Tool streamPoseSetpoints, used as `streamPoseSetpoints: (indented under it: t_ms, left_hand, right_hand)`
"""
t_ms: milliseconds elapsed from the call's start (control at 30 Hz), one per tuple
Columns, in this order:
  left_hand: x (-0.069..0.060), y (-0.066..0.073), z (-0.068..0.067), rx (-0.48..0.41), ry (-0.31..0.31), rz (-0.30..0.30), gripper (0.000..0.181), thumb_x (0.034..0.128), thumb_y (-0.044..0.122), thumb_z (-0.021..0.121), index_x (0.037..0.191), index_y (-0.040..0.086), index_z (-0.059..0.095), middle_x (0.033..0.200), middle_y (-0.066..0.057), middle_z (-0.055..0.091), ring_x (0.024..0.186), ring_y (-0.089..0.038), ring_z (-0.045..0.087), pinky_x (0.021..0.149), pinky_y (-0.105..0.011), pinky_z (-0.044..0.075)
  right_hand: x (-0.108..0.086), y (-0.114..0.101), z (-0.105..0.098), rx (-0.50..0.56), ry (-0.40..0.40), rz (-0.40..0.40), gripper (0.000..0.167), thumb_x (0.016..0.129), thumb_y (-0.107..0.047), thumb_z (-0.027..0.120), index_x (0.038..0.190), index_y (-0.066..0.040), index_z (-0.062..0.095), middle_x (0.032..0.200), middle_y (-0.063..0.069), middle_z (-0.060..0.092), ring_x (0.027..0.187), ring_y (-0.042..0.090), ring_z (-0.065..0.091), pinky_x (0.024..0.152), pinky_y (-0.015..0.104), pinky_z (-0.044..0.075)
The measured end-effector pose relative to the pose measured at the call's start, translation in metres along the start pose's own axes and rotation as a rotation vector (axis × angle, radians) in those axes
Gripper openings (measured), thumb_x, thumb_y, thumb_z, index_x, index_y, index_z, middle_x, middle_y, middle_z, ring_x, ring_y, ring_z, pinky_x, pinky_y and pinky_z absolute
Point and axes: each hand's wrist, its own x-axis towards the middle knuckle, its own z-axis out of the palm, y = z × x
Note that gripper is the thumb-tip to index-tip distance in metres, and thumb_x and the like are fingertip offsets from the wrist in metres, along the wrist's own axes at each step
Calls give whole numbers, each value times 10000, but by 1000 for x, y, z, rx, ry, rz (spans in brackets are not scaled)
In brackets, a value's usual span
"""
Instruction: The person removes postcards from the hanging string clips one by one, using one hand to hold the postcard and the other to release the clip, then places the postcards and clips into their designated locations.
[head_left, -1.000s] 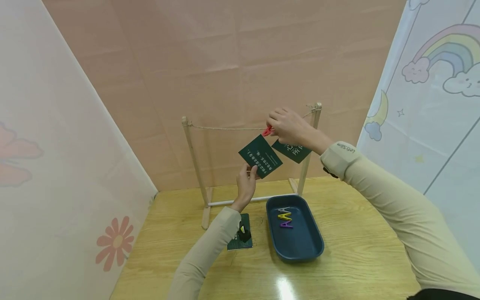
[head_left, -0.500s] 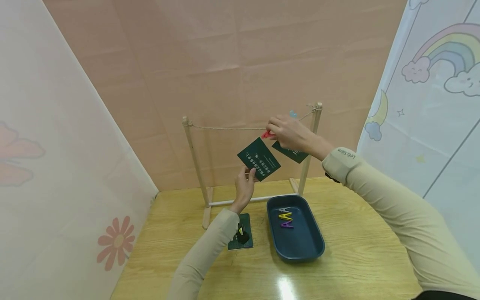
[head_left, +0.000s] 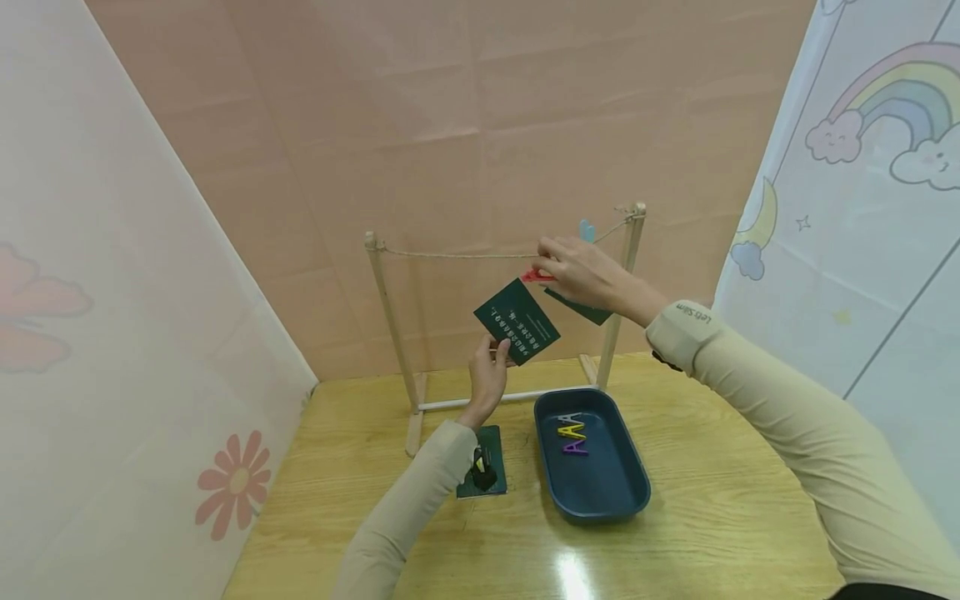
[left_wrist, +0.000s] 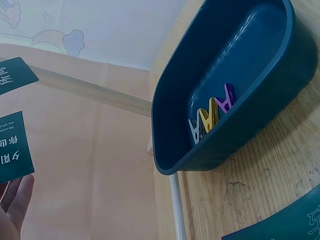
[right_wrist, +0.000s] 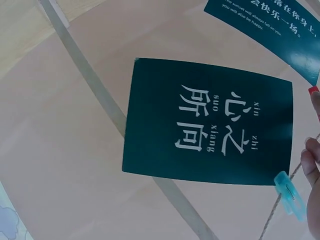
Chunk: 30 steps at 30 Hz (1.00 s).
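Note:
My left hand (head_left: 487,379) pinches a dark green card (head_left: 516,321) by its lower corner; white characters are printed on it. Up at the card's top corner, my right hand (head_left: 581,271) pinches a red clothespin (head_left: 537,276), just below the string (head_left: 450,255). Whether the clothespin's tips are over the card cannot be told. A second green card (right_wrist: 210,120) hangs from the string by a light blue clothespin (right_wrist: 289,194), partly hidden behind my right hand in the head view. The left wrist view shows my left fingers (left_wrist: 19,200) under the held card.
The string spans two wooden posts (head_left: 392,321) of a stand with a white crossbar (head_left: 517,397). In front is a dark blue tray (head_left: 592,496) holding grey, yellow and purple clothespins (head_left: 575,448). More green cards (head_left: 492,446) lie on the table beneath my left forearm.
My right hand has come down slightly, and the red clothespin has turned to lie flatter. The held card has dropped a little. The blue clothespin has come into view above my right hand.

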Motion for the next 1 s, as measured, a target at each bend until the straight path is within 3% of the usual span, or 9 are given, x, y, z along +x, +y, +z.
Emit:
streamPoseSetpoints:
  t_ms: [133,333,567,767,800,900,1000]
  left_hand:
    - [-1,-2,-1,-19,-2,1,173,1031,118,529,1081,-36,590,975,-198,605,788,-333,682,709,-395,615]
    - [-3,-5,-2,-27,-6,-1,178,1033,116,527,1082,-44,588,966,-205,607,775,-344,679,712,-476,605]
    - [-9,-11,-5,-15,-36,-21,177,1042,103,505,1090,-51,578,971,-200,600,782,-334,676,714,-439,609]
    - [-17,-20,-8,-36,-38,-14,180,1033,70,511,1089,-90,571,971,-255,594,776,-409,664,696,-465,606]
    - [-19,-16,-9,-43,-41,-19,175,1029,44,510,1088,-111,565,973,-280,590,782,-436,658,699,-490,601]
    - [-25,-3,-12,-33,-51,-29,164,1021,-15,499,1074,-162,547,973,-336,578,791,-488,644,685,-416,613]
    - [-28,-5,-13,-7,-56,-39,165,1021,-26,489,1053,-182,534,972,-356,571,786,-506,637,679,-407,611]
  right_hand:
    - [-5,-1,4,3,14,-1,280,771,-32,845,999,26,695,944,138,537,775,277,538,743,429,525]
    - [-10,-5,9,9,-10,11,254,814,-54,798,1011,32,662,947,142,527,714,251,528,609,366,510]
    - [-17,-10,16,19,-23,28,251,834,-67,792,1019,20,646,934,125,522,689,217,505,588,336,491]
    - [-22,-15,24,9,-49,41,225,883,-106,758,1039,8,643,941,114,524,682,198,495,582,319,479]
    - [-23,-16,24,3,-56,44,224,886,-109,755,1042,7,643,944,115,525,678,199,495,582,320,481]
    - [-25,-18,26,-4,-73,51,228,898,-131,745,1047,6,641,944,114,524,668,201,495,579,320,483]
    - [-27,-20,30,1,-71,45,234,901,-151,744,1037,9,642,927,113,522,653,198,491,565,316,480]
